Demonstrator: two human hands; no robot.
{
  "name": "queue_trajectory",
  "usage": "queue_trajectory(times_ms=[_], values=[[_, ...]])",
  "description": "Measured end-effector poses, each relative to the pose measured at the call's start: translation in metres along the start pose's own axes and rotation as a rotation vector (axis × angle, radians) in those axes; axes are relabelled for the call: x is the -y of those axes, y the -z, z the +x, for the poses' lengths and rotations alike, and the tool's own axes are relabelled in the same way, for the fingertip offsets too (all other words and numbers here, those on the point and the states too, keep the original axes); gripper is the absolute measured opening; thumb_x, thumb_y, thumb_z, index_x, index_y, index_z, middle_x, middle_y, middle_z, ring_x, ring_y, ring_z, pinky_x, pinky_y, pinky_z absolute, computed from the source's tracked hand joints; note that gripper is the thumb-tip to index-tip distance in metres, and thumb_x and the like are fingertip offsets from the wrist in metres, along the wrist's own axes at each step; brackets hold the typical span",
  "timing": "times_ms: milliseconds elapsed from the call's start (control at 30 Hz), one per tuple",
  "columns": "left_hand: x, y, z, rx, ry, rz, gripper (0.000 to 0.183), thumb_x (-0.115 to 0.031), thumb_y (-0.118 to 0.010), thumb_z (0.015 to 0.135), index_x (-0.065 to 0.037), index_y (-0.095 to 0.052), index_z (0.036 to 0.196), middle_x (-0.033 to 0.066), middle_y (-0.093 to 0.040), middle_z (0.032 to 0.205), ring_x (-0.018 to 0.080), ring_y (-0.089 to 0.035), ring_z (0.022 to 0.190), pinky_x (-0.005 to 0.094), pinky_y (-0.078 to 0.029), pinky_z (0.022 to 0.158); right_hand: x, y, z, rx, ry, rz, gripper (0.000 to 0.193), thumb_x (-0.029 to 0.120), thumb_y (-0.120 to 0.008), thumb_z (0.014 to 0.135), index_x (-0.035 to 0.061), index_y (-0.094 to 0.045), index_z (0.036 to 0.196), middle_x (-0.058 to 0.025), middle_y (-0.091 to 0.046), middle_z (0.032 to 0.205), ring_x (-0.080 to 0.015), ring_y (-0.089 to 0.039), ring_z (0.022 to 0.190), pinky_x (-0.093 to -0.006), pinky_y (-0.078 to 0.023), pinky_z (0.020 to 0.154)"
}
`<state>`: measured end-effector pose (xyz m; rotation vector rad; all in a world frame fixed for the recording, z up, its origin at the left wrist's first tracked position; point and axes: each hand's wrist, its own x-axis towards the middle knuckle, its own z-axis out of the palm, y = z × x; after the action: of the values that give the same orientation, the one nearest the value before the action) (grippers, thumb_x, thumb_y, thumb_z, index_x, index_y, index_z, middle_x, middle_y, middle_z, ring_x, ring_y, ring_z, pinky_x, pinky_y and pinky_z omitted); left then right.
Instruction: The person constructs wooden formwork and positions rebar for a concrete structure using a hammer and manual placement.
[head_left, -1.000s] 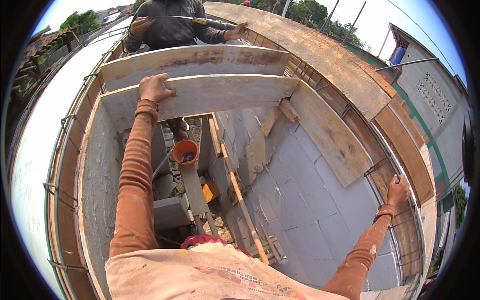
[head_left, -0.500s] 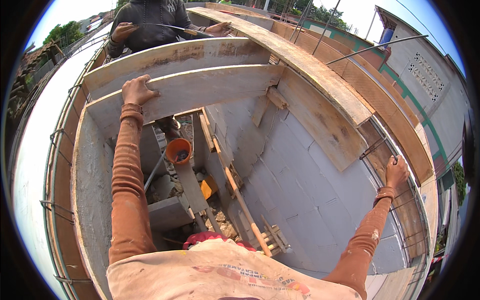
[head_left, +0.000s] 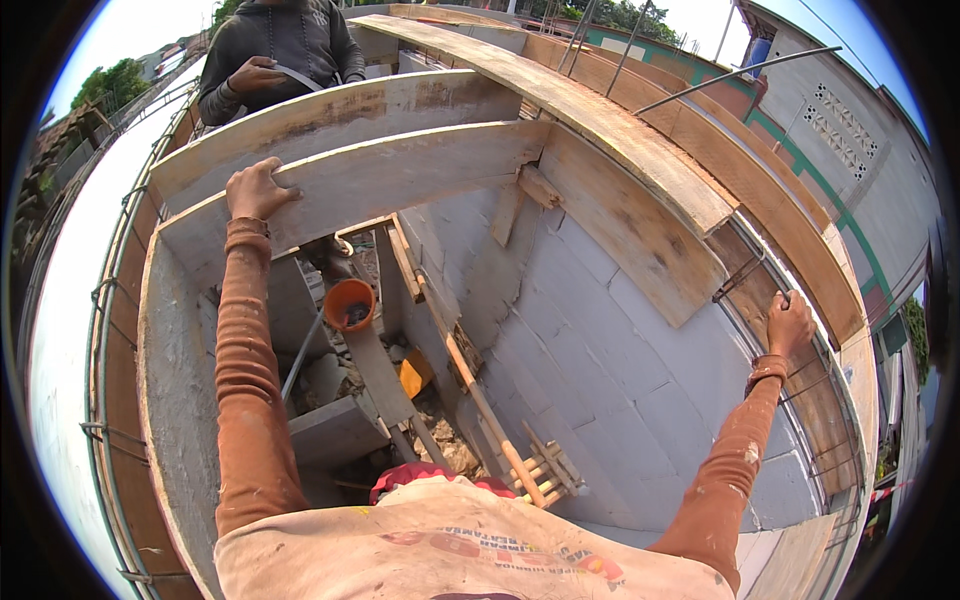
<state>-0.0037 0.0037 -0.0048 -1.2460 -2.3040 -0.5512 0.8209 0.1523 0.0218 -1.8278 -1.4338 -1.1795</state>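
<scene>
My left hand (head_left: 258,188) is closed over the top edge of an upright wooden board (head_left: 400,163) that spans the opening, its thumb on the near face. Far to the right, my right hand (head_left: 790,322) makes a fist around a dark steel bar (head_left: 740,280) along the wall top; the fingers hide most of the grip. Below my arms, an orange bucket (head_left: 349,304) with dark contents stands on a narrow plank (head_left: 378,375).
Across the boards stands another person (head_left: 275,55) in a dark hoodie, holding a thin curved strip. A long plank (head_left: 560,100) lies along the right wall. Bamboo poles (head_left: 470,380), rubble and a yellow container (head_left: 415,373) lie in the deep space below. Reinforcing bars (head_left: 95,430) line the left edge.
The other person has lowered one outstretched hand to their side, and less of the long strip shows. My hands keep their places; the view has shifted slightly.
</scene>
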Motion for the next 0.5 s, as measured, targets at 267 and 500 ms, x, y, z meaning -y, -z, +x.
queue_trajectory(times_ms=[267, 500], values=[[0.0022, -0.0033, 0.0019, 0.010, 0.013, -0.003, 0.060, -0.047, -0.086, 0.055, -0.018, -0.073, 0.105, 0.0105, -0.074, 0.094, 0.0306, -0.070, 0.089, 0.0412, -0.053, 0.085, 0.0014, 0.0055, 0.0007, 0.023, -0.019, 0.002, 0.018, 0.031, -0.063, 0.084, 0.0143, -0.064, 0.090, -0.0009, -0.066, 0.088, -0.0242, -0.064, 0.090, -0.0457, -0.047, 0.080], [0.0014, -0.0002, -0.0012, 0.007, 0.022, 0.003, 0.065, -0.048, -0.086, 0.053, -0.017, -0.073, 0.109, 0.0108, -0.074, 0.099, 0.0293, -0.070, 0.091, 0.0399, -0.053, 0.087, -0.0027, -0.0010, 0.0008, 0.001, 0.008, -0.018, 0.019, 0.032, -0.062, 0.085, 0.0139, -0.060, 0.086, -0.0018, -0.065, 0.085, -0.0253, -0.063, 0.089, -0.0468, -0.046, 0.078]])
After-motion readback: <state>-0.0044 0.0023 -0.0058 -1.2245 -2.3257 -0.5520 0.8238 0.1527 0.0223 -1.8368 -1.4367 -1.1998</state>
